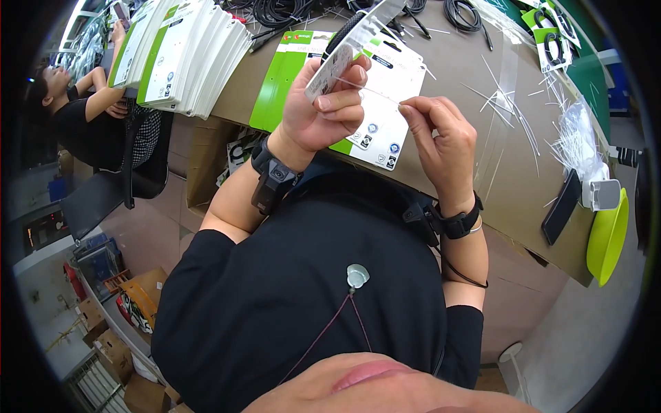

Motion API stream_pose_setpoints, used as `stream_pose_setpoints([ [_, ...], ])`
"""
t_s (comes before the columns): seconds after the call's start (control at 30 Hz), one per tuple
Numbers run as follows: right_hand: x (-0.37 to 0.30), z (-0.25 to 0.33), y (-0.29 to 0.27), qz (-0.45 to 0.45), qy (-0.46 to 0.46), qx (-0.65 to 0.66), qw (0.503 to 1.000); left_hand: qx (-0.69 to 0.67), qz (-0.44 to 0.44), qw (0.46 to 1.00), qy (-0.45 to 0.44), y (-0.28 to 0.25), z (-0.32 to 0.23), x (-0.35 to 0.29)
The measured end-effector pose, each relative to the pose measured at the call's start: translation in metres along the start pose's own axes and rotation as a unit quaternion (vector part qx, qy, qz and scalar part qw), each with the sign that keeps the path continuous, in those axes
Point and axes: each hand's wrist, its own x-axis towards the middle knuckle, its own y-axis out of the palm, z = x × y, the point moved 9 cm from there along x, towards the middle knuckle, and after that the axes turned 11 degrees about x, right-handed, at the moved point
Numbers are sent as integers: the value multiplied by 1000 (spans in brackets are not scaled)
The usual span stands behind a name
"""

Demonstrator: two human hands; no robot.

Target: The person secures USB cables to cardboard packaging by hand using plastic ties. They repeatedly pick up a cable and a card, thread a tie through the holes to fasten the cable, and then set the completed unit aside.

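Observation:
My left hand is closed around a tilted packaging card and holds it up off the table. A coiled black cable lies against the card's far side, partly hidden by it. From the card a thin white tie runs to the right. Its end is pinched between thumb and forefinger of my right hand. Beneath both hands, white and green packaging cards lie overlapping at the table's near edge.
A tall stack of cards stands at the left. Black cables lie at the back. Loose white ties are scattered to the right, near a bag of ties, a phone and a yellow-green dish. Another person sits at left.

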Motion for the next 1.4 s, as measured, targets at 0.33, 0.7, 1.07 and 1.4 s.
stream_pose_setpoints([
  [0.33, 5, 2, -6, -49, -22, 30, 998, 100, -87, 990, 48, -7, -7, 1],
  [0.7, 4, 2, -1, -43, -54, 33, 997, 218, -204, 953, 57, -8, 1, 5],
  [1.07, 7, 50, 5, 6, -234, -130, 963, 513, -159, 823, 182, 14, -26, 4],
  [1.4, 6, -21, 22, 5, 186, 478, 858, 691, -102, 641, 319, 38, -34, -5],
])
